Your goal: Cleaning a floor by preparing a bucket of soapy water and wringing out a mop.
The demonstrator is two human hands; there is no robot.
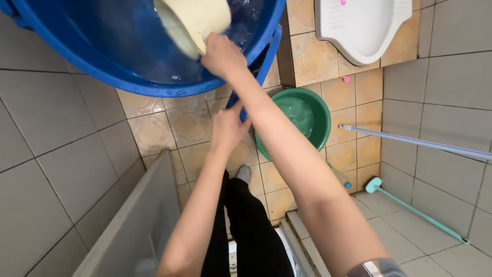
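My right hand (221, 54) grips a cream plastic scoop (192, 20) dipped into the water of a large blue barrel (102, 74) at the top of the head view. Lower down, my left hand (228, 128) is closed around a blue stick-like handle (259, 72) that runs up beside the barrel's rim. A green basin (318, 110) holding some water stands on the tiled floor just right of my right forearm.
A white squat toilet (359, 25) sits at the top right. A grey pole (415, 143) and a teal long-handled brush (415, 210) lean along the right wall. A grey door edge (128, 225) stands at lower left. My black trousers (246, 225) are below.
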